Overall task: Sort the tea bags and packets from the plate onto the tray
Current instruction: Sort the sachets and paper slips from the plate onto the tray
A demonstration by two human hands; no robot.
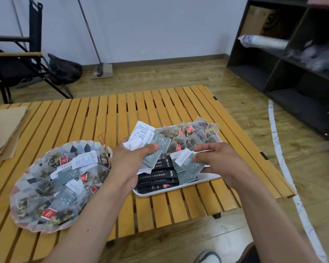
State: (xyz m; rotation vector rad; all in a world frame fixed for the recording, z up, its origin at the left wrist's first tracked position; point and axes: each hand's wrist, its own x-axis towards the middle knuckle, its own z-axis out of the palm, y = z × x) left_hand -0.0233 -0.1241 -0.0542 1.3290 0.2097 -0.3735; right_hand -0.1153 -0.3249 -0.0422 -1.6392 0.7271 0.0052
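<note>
Left grip fanning grey packets, four black sticks on tray

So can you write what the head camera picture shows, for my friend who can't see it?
Two bare hands hold grey-and-white tea packets over a white tray: the left hand grips a bunch, the right hand pinches one. The tray holds mesh tea bags and black stick packets; a patterned plate of more sits left, on a slatted wooden table.
</note>
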